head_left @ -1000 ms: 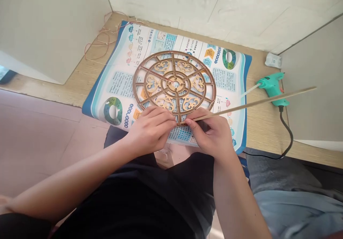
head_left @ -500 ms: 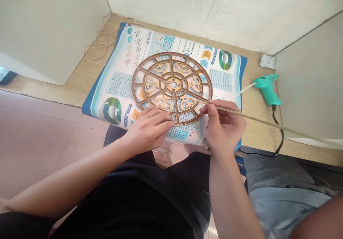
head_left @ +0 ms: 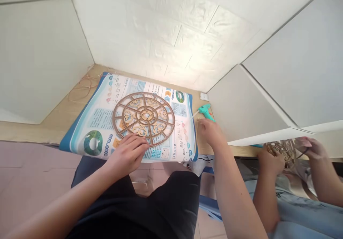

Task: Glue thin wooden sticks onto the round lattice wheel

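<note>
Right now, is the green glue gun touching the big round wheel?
Apart. The head view shows the glue gun off to the right of the wheel, with a strip of printed paper showing between them.

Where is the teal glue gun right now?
In the head view, the teal glue gun lies on the wooden tabletop, right of the printed poster, just beyond the right hand and near the small white packet.
</note>
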`<state>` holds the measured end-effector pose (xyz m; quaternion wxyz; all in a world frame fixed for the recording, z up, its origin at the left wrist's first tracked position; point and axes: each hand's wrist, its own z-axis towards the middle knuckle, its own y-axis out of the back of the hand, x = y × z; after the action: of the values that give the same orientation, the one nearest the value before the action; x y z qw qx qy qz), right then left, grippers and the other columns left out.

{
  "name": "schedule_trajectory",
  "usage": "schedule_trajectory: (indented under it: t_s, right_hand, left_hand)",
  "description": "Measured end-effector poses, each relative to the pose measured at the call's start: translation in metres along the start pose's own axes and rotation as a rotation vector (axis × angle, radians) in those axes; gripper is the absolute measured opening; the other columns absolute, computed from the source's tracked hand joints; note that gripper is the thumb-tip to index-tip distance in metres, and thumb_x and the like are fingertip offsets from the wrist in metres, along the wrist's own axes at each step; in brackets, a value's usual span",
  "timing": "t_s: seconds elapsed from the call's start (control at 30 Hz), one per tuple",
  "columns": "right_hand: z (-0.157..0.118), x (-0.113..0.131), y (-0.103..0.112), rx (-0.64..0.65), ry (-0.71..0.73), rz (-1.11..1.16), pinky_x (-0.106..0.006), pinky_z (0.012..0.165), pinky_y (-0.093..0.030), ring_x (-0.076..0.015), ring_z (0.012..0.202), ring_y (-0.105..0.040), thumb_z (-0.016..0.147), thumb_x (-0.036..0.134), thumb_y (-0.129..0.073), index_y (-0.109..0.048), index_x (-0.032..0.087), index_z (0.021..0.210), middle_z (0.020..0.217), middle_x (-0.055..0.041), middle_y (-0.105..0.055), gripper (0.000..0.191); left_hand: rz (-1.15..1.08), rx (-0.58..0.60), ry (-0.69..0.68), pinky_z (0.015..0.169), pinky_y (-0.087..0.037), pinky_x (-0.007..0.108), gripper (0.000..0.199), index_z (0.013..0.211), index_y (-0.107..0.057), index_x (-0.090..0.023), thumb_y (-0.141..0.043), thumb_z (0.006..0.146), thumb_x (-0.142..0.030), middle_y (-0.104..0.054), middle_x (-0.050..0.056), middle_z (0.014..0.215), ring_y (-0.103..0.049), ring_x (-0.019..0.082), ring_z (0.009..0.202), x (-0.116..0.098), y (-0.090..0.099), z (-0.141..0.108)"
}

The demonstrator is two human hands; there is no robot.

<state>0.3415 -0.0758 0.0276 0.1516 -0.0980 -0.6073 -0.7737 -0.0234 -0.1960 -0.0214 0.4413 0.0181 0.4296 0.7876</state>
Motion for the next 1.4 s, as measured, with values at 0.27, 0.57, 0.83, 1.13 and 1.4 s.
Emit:
schedule_trajectory:
  t_s: [0.27, 0.57, 0.83, 1.13, 1.4]
  right_hand:
    - [0.058, -0.003, -0.011, 0.023, -0.343, -0.118, -0.055, 0.093, -0.051, -0.0419, 0.105, -0.067, 0.066, 0.009, -0.075, -0.063, 0.018, 0.073, 0.090, -0.0220, -0.071, 0.017]
    - [0.030, 0.053, 0.058, -0.148, -0.164, -0.029, -0.040, 0.075, -0.045, -0.0231, 0.080, -0.061, 0.081, 0.010, -0.059, -0.060, 0.022, 0.081, 0.084, -0.0109, -0.067, 0.011]
    - [-0.115, 0.124, 0.053, 0.357, 0.484, 0.096, -0.028, 0.054, -0.038, -0.0166, 0.058, -0.058, 0.088, 0.018, -0.054, -0.061, 0.023, 0.096, 0.073, -0.0010, -0.065, 0.012]
    - [-0.110, 0.130, 0.023, 0.431, 0.633, -0.098, -0.029, 0.049, -0.026, -0.0142, 0.049, -0.047, 0.085, 0.012, -0.050, -0.054, 0.022, 0.086, 0.064, 0.0026, -0.056, 0.010]
    - [-0.099, 0.133, 0.023, 0.476, 0.658, -0.067, -0.028, 0.049, -0.025, -0.0130, 0.049, -0.041, 0.086, 0.012, -0.048, -0.051, 0.022, 0.086, 0.065, 0.0033, -0.054, 0.010]
  left_hand:
    - [0.013, -0.024, 0.002, 0.093, -0.055, 0.041, 0.016, 0.102, -0.068, -0.015, -0.057, 0.098, -0.004, -0.075, 0.007, 0.102, -0.068, 0.022, 0.100, 0.001, 0.002, -0.001]
    - [-0.015, -0.051, -0.007, 0.092, -0.056, 0.040, 0.015, 0.098, -0.069, -0.014, -0.059, 0.096, -0.003, -0.076, 0.006, 0.101, -0.069, 0.022, 0.097, 0.007, 0.000, -0.005]
    - [-0.020, -0.048, -0.011, 0.091, -0.057, 0.040, 0.015, 0.097, -0.070, -0.013, -0.062, 0.094, -0.001, -0.076, 0.007, 0.100, -0.070, 0.022, 0.098, 0.010, -0.002, -0.004]
    - [-0.046, -0.035, 0.008, 0.092, -0.057, 0.041, 0.014, 0.098, -0.071, -0.011, -0.065, 0.093, 0.000, -0.077, 0.007, 0.100, -0.072, 0.024, 0.099, 0.010, -0.001, -0.003]
    - [-0.054, -0.016, 0.032, 0.096, -0.057, 0.043, 0.016, 0.099, -0.071, -0.011, -0.065, 0.091, 0.001, -0.077, 0.007, 0.100, -0.072, 0.024, 0.099, 0.010, -0.002, -0.003]
